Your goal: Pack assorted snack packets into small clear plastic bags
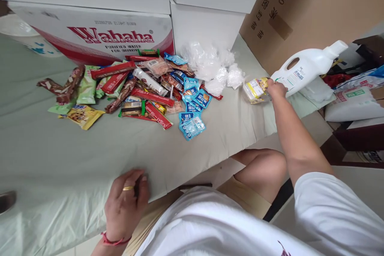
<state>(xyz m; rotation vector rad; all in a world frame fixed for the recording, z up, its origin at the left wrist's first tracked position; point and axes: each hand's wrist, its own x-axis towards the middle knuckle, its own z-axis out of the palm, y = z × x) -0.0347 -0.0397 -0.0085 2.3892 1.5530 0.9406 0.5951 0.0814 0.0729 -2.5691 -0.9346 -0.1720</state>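
Observation:
At the right end of the cloth, my right hand (276, 89) has its fingers closed on a clear plastic packet with a yellow label (255, 89). A white detergent bottle (309, 68) lies tilted right behind that hand. My left hand (127, 198), with a gold ring, rests at the near edge with loosely curled fingers and a gap beside the thumb; I see nothing in it. A pile of wrapped snack bars (153, 96) spreads across the middle. Blue snack sachets (193, 106) lie on its right side, and a yellow snack packet (82, 116) at its front left.
Crumpled clear plastic bags (207, 64) sit behind the sachets. A Wahaha water carton (111, 36) and white boxes (207, 24) stand along the back. A large brown cardboard box (306, 12) leans at the back right. A white tub (27, 34) is at far left.

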